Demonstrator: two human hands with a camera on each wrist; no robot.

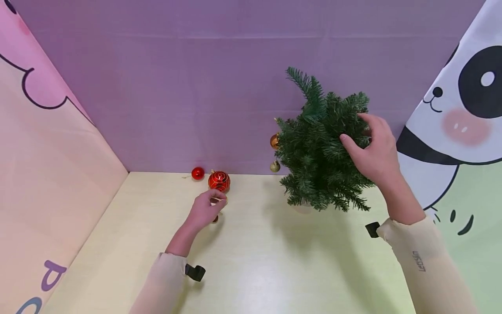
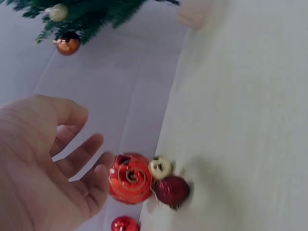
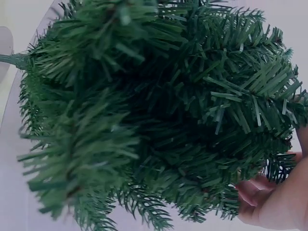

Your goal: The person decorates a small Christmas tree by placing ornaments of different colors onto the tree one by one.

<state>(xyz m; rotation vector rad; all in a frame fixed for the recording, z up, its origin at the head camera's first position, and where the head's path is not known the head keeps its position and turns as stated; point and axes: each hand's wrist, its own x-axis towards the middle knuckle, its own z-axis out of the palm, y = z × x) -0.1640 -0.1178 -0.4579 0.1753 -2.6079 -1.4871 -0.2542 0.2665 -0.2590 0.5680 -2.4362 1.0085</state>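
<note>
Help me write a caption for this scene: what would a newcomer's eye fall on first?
Probably the bushy green tree, right of centre in the head view, with the right hand at its right side. Next might come the shiny red swirled ball near the table's far edge, just beyond the left hand, then the large cartoon panda at the far right.
</note>
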